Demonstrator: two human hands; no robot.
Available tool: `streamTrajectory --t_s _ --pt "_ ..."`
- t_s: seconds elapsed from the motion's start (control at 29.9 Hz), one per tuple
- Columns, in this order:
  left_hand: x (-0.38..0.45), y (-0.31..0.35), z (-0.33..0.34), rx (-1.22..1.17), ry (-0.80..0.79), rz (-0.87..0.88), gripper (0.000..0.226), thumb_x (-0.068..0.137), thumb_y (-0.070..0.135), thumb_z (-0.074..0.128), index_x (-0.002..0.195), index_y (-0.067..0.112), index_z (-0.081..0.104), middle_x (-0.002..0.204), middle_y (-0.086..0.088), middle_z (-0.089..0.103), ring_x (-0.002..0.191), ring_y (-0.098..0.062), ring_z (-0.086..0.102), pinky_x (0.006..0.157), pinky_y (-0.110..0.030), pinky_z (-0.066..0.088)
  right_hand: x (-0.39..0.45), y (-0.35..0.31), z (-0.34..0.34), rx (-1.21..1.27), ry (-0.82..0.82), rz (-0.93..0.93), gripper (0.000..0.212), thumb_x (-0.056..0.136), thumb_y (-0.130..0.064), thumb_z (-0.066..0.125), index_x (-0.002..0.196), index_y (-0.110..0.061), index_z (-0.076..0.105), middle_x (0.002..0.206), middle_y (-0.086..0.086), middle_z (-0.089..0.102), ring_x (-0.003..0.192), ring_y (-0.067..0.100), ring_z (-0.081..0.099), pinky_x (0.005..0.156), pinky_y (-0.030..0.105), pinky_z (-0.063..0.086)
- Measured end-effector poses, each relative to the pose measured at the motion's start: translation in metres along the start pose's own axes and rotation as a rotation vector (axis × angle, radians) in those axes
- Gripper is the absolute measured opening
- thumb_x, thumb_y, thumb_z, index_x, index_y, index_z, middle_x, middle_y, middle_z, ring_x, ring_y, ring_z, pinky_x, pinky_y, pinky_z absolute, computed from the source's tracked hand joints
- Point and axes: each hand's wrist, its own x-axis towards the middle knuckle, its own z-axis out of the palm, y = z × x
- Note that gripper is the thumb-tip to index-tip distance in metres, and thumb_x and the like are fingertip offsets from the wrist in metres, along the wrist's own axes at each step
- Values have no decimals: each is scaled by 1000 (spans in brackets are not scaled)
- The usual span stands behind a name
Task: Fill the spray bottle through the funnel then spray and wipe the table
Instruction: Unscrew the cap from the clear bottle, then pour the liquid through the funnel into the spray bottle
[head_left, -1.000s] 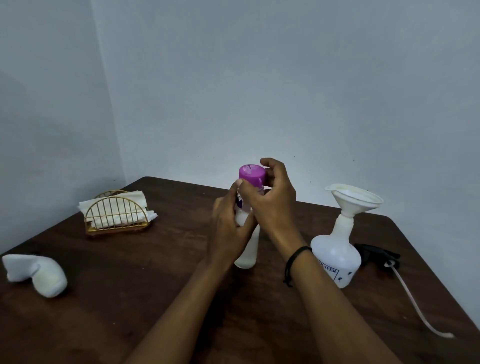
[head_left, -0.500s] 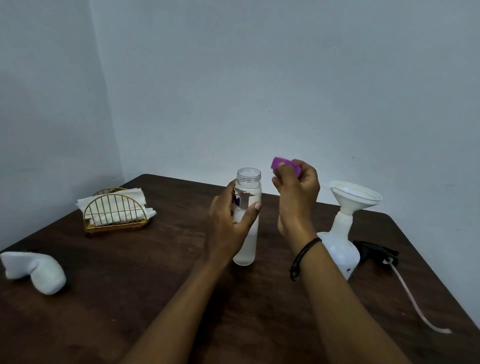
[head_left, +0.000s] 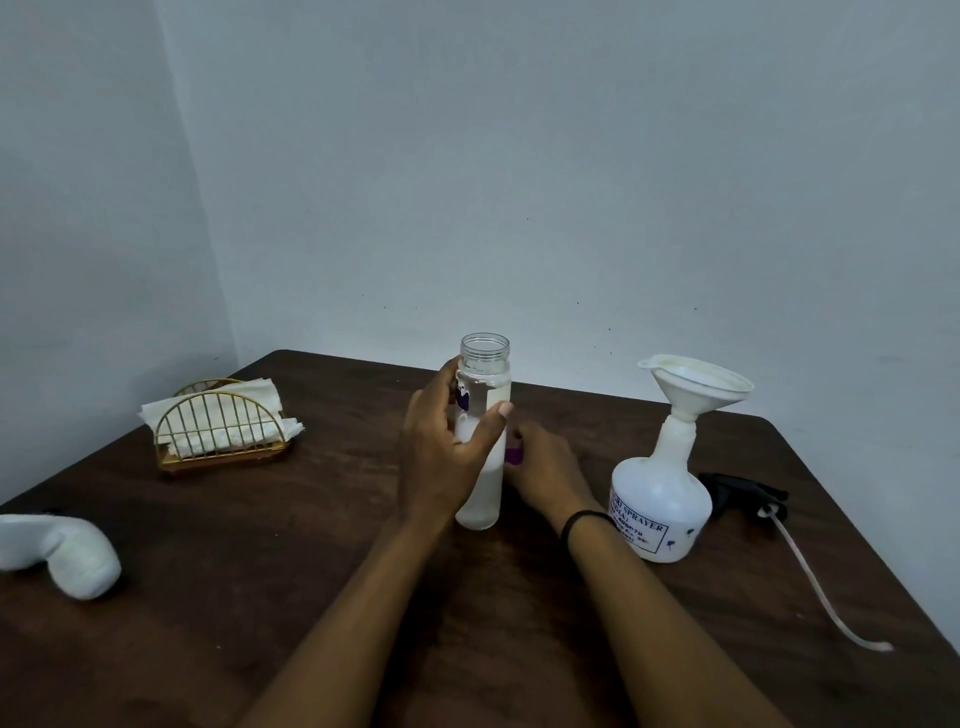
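Observation:
A clear bottle with its mouth uncapped stands upright mid-table, holding clear liquid; my left hand is wrapped around its body. My right hand is low on the table just right of and behind the bottle, fingers closed on the purple cap, of which only a sliver shows. At the right stands the white spray bottle with a white funnel seated in its neck. Its black spray head with a long white tube lies on the table behind and right of it.
A rolled white cloth lies near the left edge of the dark wooden table. A gold wire holder with white napkins sits at the back left. Pale walls close in behind and to the left.
My right hand unscrewed the purple cap, lifted it off the bottle, then lowered it to the table beside the bottle. My left hand kept hold of the bottle.

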Motion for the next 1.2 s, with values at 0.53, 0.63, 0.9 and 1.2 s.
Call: streamTrajectory --t_s 0.53,0.63,0.9,1.2 --pt "-2 -1 -1 -39 -35 -3 39 98 49 42 121 25 62 110 13 67 100 -12 61 83 -41 53 -26 -41 -28 646 274 -338 34 96 -44 44 105 -18 64 95 -3 70 88 19 66 75 41 54" --pt "-3 1 -3 -82 -18 -14 31 102 42 36 107 30 64 97 16 68 91 -8 64 77 -40 53 -38 -47 -29 611 185 -367 26 93 -30 63 119 -28 60 109 -17 69 100 3 66 81 23 55" --pt "-4 7 0 -188 -33 -63 34 97 47 46 112 32 71 93 10 75 89 -14 70 73 -42 58 -62 -49 -41 566 211 -296 47 86 -25 75 118 -48 50 116 -22 66 106 -5 64 85 20 56" --pt "-14 43 14 -341 -191 14 34 97 44 46 83 23 69 69 1 66 63 -16 62 56 -37 50 -101 -34 -77 530 365 -286 46 81 -24 80 120 -37 59 110 -20 70 103 -3 65 87 24 57"
